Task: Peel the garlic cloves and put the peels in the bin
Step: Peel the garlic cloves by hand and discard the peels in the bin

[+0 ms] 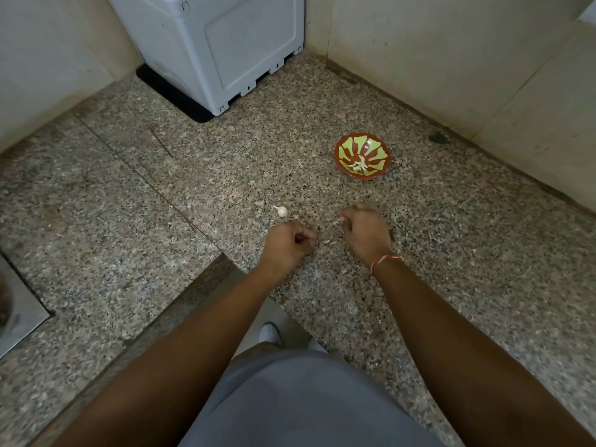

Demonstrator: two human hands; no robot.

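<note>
Both of my hands rest on the speckled granite counter (419, 285). My left hand (288, 243) is curled into a fist, and nothing shows inside it. My right hand (366, 233) has its fingers curled, with a small whitish garlic piece (341, 220) pinched at the thumb side. One unpeeled garlic clove (281, 210) lies just beyond my left hand. A few thin peel scraps (327, 241) lie between the hands. A red bowl with a green pattern (374, 146) stands further back on the right and holds pale peeled cloves (358, 165). No bin is in view.
A white appliance (219, 46) stands on a black mat (174, 95) in the back corner. Tiled walls close the counter at the back and on the right. A steel sink edge (19, 308) shows at the far left. The inner counter edge (180, 301) runs diagonally under my left arm.
</note>
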